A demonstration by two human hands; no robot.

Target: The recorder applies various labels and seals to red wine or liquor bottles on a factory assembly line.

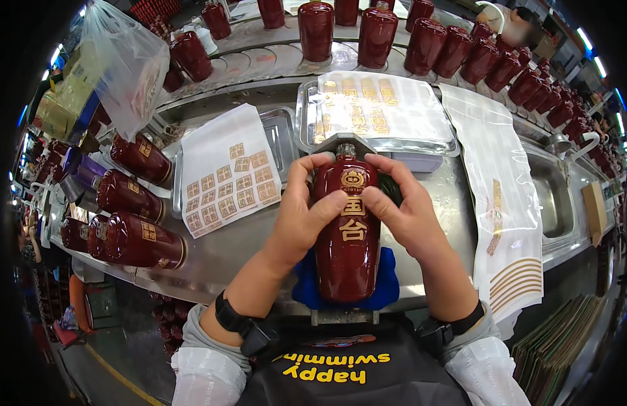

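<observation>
A glossy dark red bottle (pixel 346 271) lies before me with its neck pointing away, gold emblem and characters on its upper face. Its lower part rests on a blue cloth (pixel 389 274) over a metal stand. My left hand (pixel 301 206) grips the bottle's left side, fingers around the shoulder and thumb on the gold lettering. From the other side my right hand (pixel 409 210) clasps it the same way, its thumb also on the lettering. Part of the emblem's lower edge is covered by the thumbs. Something dark green (pixel 389 188) shows beside the right fingers.
To the left lies a sheet of gold decals (pixel 225 179), near several red bottles (pixel 141 240) on their sides. A metal tray (pixel 445 145) with another decal sheet stands beyond. At right are a long white sheet (pixel 493 155) and a sink (pixel 553 196). Bottles line a conveyor (pixel 252 64) behind.
</observation>
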